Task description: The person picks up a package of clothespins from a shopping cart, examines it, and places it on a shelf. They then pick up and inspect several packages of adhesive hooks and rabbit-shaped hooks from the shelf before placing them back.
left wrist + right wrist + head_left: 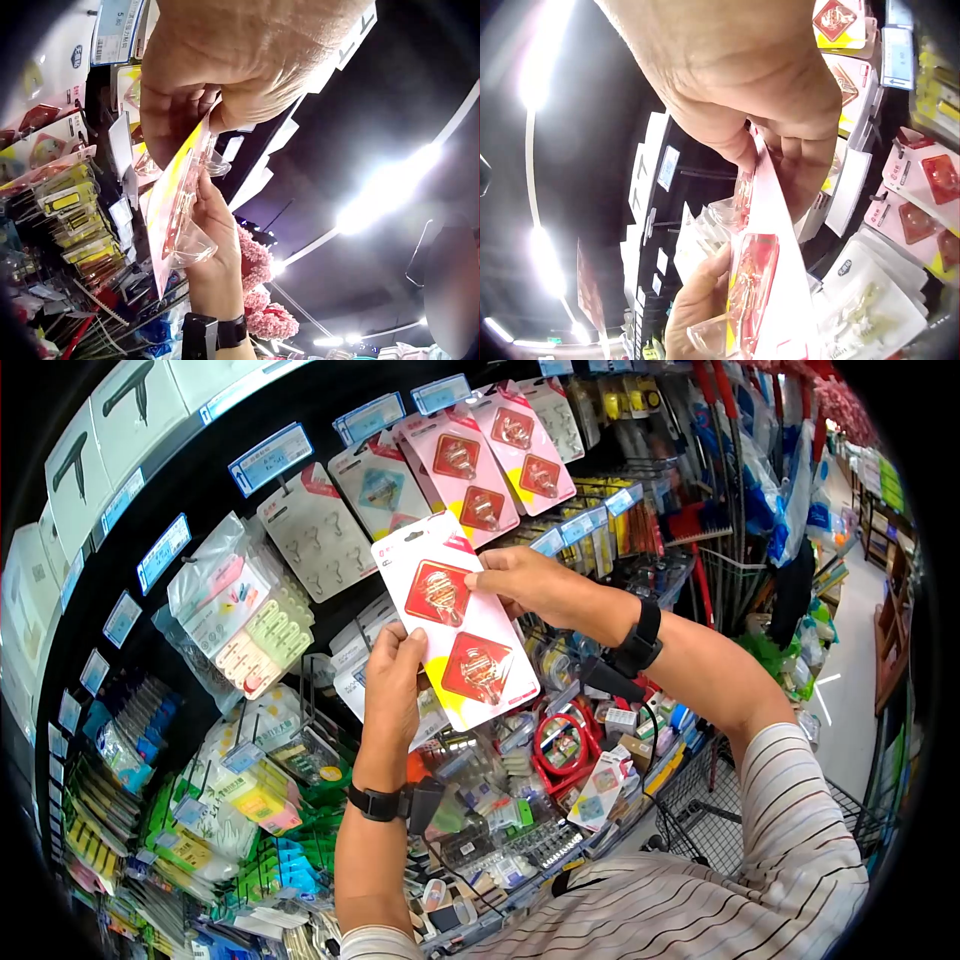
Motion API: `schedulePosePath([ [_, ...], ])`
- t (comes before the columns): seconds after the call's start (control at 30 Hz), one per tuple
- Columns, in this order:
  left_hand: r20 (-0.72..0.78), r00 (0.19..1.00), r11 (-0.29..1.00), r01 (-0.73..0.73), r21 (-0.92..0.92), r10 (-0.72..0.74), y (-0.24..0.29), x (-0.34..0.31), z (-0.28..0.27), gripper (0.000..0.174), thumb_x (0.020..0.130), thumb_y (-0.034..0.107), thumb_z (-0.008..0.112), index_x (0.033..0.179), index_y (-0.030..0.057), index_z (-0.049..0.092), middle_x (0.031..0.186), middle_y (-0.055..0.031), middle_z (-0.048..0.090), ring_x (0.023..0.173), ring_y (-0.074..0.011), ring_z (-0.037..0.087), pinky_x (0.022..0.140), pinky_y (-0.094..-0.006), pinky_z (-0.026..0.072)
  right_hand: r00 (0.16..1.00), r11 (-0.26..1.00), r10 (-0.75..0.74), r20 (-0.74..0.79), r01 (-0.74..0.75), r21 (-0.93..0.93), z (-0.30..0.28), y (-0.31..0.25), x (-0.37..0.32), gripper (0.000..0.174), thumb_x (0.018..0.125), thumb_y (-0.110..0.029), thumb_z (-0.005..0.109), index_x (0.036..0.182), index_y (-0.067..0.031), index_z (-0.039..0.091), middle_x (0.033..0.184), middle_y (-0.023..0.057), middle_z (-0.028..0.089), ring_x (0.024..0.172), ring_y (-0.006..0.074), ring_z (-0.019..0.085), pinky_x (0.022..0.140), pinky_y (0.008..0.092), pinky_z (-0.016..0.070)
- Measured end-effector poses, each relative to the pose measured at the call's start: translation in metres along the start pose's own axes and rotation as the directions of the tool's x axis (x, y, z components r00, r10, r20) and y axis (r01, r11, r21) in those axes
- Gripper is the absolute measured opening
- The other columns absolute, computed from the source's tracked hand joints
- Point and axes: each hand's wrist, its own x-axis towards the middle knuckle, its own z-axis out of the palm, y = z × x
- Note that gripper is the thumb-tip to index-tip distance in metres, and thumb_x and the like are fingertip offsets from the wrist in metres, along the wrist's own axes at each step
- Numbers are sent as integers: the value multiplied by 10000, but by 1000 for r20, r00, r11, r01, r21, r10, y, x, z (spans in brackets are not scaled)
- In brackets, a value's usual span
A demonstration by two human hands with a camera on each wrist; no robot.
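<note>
A pink-and-white blister card of wall hooks, with two red diamond-shaped backings under clear plastic and yellow corners, is held up in front of the shelf. My left hand pinches its lower left edge, thumb on the front. On the opposite edge, higher up, my right hand grips it between thumb and fingers. The left wrist view catches the card nearly edge-on, its clear domes bulging toward the right hand. In the right wrist view, the right thumb lies on the printed face and the fingers are behind.
Similar hook cards hang on pegs just behind, beside cards of small metal hooks. Blue price tags line the rack. Below sit bins of small packaged goods. A wire shopping cart stands at the right, near an aisle.
</note>
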Motion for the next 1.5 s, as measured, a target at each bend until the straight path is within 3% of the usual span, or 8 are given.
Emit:
schedulePosePath([
  [0.37, 13, 997, 997, -72, -2, 72, 13, 28, 4, 315, 1003, 283, 552, 1140, 0, 539, 1025, -73, 645, 872, -108, 645, 752, -258, 536, 997, 999, 2, 80, -5, 34, -8, -8, 11, 299, 972, -250, 597, 1163, -20, 614, 972, 26, 674, 827, 106, 650, 705, 276, 538],
  [0.57, 13, 992, 990, -127, -53, 128, 18, 50, -7, 331, 997, 222, 553, 1212, -29, 538, 1092, -81, 657, 892, -106, 650, 789, -258, 535, 998, 973, -57, 19, 60, -221, -20, -42, 26, 363, 946, -270, 611, 1123, 47, 598, 975, 122, 678, 833, 206, 681, 719, 298, 565],
  [0.87, 51, 996, 997, -65, -32, 66, 28, 52, -8, 340, 990, 201, 551, 1221, -48, 533, 1103, -95, 659, 919, -130, 666, 813, -270, 543, 940, 950, -311, -143, 307, -49, -45, -116, 95, 529, 934, -284, 657, 1294, 69, 497, 1233, 231, 602, 1059, 283, 661, 903, 368, 572],
  [1.0, 52, 993, 995, -102, -9, 102, 32, 58, -6, 346, 987, 207, 551, 1208, -60, 535, 1086, -97, 660, 898, -125, 662, 794, -264, 535, 835, 845, -534, 131, 521, 120, -68, -103, 134, 517, 929, -238, 624, 1266, 129, 484, 1268, 298, 568, 1064, 316, 656, 902, 360, 575],
  [1.1, 24, 989, 987, -150, 58, 149, 36, 69, -10, 335, 986, 215, 551, 1191, -49, 541, 1062, -89, 660, 867, -109, 649, 772, -253, 524, 891, 869, -453, -43, 452, 200, -57, -110, 139, 524, 924, -208, 629, 1271, 149, 471, 1294, 319, 545, 1085, 337, 647, 918, 376, 572],
  [1.4, 38, 974, 967, -225, 122, 222, 56, 106, -10, 337, 976, 213, 575, 1193, -42, 535, 1082, -107, 652, 876, -122, 655, 776, -246, 534, 946, 948, -313, -80, 307, -86, -47, -131, 124, 594, 907, -221, 660, 1287, 176, 434, 1298, 335, 525, 1087, 339, 652, 855, 339, 596],
  [1.43, 37, 974, 965, -227, 130, 224, 56, 110, -8, 342, 976, 214, 576, 1197, -44, 534, 1085, -109, 653, 874, -123, 656, 775, -246, 535, 948, 954, -295, -122, 285, -94, -46, -129, 127, 489, 932, -285, 651, 1192, 111, 530, 1179, 253, 575, 1133, 336, 614, 950, 421, 545],
  [1.5, 31, 972, 957, -236, 170, 235, 59, 116, -7, 351, 975, 218, 578, 1203, -45, 534, 1088, -111, 654, 871, -127, 660, 771, -247, 539, 878, 856, -472, 72, 477, -200, -63, -117, 145, 503, 933, -289, 650, 1208, 112, 520, 1201, 258, 562, 1156, 346, 601, 950, 416, 542],
])
